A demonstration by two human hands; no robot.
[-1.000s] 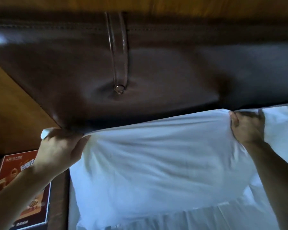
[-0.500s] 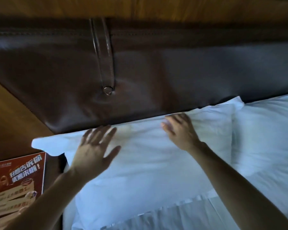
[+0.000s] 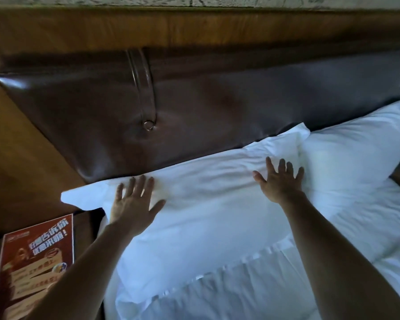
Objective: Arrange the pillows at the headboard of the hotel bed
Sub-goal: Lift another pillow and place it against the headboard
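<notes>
- Left hand (image 3: 134, 202) is laid flat, palm down, on the near pillow (image 3: 206, 218); fingers (image 3: 138, 184) are spread wide and pointed toward 12 o'clock, thumb splayed toward 3 o'clock. Nothing is gripped.
- Right hand (image 3: 281, 181) is pressed flat on the same pillow at its 2 o'clock corner, fingers fanned wide, no grasp seen.
- Both forearms are extended from 6 o'clock, the left entering from 7 o'clock, the right from 5 o'clock.
- The near pillow is seen lying against the brown padded headboard (image 3: 217, 107), its top edge touching the leather.
- A second pillow (image 3: 356, 153) is set just beside it at 3 o'clock, also against the headboard.
- White bed sheet (image 3: 252, 292) is noted at 6 o'clock.
- A red printed card (image 3: 35, 262) is noted at 8 o'clock, on a dark bedside surface (image 3: 83, 229).
</notes>
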